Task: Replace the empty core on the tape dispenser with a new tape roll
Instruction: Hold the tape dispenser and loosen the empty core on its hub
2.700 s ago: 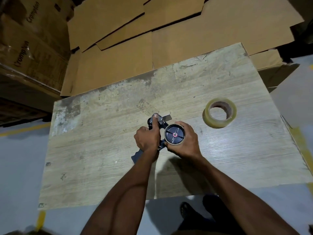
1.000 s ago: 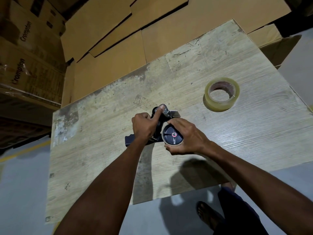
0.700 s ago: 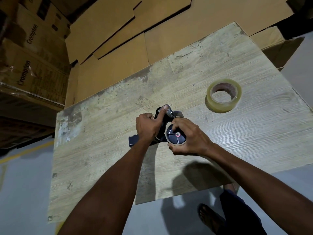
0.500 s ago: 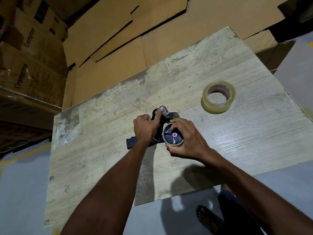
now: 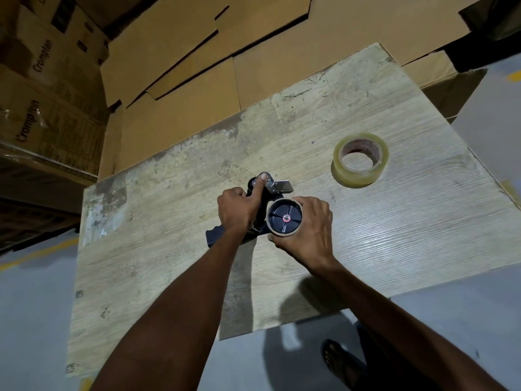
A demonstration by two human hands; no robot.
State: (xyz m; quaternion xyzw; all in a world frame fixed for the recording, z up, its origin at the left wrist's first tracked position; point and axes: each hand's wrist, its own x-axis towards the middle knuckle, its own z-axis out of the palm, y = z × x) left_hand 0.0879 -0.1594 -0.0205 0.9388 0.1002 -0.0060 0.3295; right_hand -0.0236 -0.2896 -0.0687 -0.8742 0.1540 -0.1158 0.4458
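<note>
A black tape dispenser lies on its side near the middle of the worn wooden table. My left hand grips its body, with the thumb stretched up onto the metal roller at its front. My right hand curls round the empty cardboard core, which sits on the dispenser's black hub with a red centre. A new roll of clear tape lies flat on the table to the far right, apart from both hands.
Flattened cardboard sheets lie behind the table. Stacked printed cartons stand at the left. My foot in a sandal is on the grey floor by the table's near edge.
Both hands keep the same hold on the dispenser and core. The view has shifted slightly; the dispenser's handle now points down-left. The new tape roll has not moved.
</note>
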